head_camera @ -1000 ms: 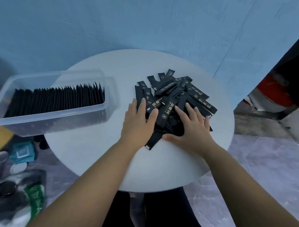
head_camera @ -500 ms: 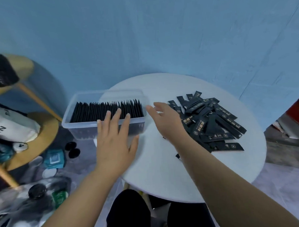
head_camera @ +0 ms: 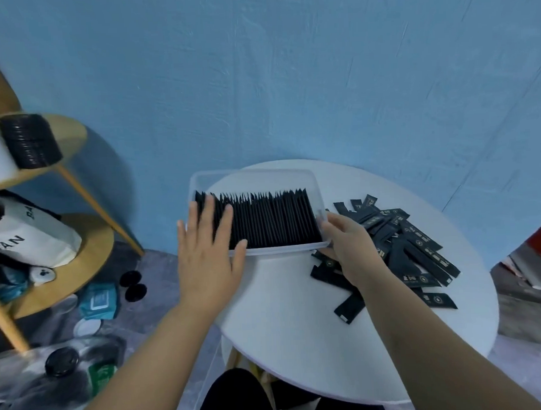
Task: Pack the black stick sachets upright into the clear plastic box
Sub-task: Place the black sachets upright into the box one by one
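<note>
The clear box (head_camera: 262, 180) sits at the left edge of the round white table (head_camera: 299, 327), with its left end poking out past the edge. A long row of black packets (head_camera: 273, 226) stands up inside it, almost from one end to the other.

The left hand (head_camera: 208, 263) lies flat over the left end of the box. Its fingers (head_camera: 209, 213) are straight and spread apart, and the tips rest on the tops of the packets.

The right hand (head_camera: 350, 248) holds the right end of the box. One finger is hooked over the rim at the corner, and the other fingers are hidden.

Just to the right of those fingers, and partly under the wrist, more packets lie flat in a messy heap (head_camera: 419, 244) on the table.
</note>
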`<action>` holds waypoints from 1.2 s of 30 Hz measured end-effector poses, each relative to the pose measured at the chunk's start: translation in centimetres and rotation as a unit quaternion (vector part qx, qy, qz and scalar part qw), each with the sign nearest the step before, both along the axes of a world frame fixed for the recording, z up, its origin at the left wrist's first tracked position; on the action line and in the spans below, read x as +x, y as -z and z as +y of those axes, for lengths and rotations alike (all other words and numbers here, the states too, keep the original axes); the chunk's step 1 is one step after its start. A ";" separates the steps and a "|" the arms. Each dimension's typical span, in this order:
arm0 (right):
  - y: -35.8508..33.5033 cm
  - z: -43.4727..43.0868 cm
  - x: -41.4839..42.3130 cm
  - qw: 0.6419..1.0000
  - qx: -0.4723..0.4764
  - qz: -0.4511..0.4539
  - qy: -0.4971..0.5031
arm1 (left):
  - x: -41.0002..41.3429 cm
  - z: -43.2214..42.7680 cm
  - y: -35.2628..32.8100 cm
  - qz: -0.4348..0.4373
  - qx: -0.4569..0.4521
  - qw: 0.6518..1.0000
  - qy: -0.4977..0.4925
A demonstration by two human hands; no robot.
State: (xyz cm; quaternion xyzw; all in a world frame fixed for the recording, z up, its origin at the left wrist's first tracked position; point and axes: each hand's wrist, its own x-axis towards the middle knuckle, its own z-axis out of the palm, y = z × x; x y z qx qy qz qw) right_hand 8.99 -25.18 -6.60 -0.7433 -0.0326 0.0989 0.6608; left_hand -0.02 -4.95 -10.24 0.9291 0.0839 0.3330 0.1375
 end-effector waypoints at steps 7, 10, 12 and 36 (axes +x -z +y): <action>0.6 -1.4 0.7 0.998 0.051 -0.038 -0.014 | 1.8 -0.6 -1.0 -0.022 -0.373 0.928 -0.010; 0.9 -1.7 1.8 0.998 0.027 -0.058 0.004 | 2.2 -1.3 -0.5 -0.071 -0.393 0.917 -0.001; 1.0 -2.0 2.2 0.997 0.004 -0.074 0.012 | 2.4 -1.8 -0.4 -0.088 -0.431 0.898 0.000; 1.5 -5.7 0.1 0.879 -0.393 -0.271 0.013 | 2.8 -1.2 1.3 -0.074 -0.449 0.878 0.147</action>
